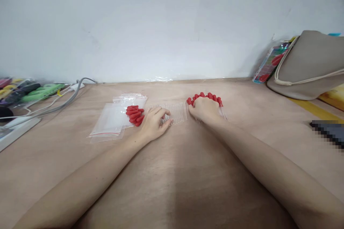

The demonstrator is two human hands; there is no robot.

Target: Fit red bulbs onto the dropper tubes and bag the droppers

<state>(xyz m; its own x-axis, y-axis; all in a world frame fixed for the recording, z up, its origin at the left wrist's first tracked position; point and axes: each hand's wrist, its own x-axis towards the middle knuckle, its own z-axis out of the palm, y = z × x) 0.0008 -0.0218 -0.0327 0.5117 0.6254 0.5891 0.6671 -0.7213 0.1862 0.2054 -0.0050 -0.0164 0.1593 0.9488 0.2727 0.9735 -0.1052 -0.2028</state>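
My left hand (156, 121) rests over the left end of a row of clear thin tubes (178, 112), its thumb and fingers apart. Just left of it lies a small pile of red rubber bulbs (135, 115). Several droppers with red bulbs (210, 96) lie side by side farther right, their clear stems pointing toward me. My right hand (204, 109) is over these droppers with its fingers curled down. Its fingertips are hidden, so what they hold cannot be made out.
Clear zip bags (107, 120) lie left of the bulbs. Grey and white cables (67, 102) run to a white power strip (23, 132) at the left, near packaged colourful items (40, 91). On the right are a grey bag (309, 64), a printed package (270, 64) and a dark, pixelated object (329, 132).
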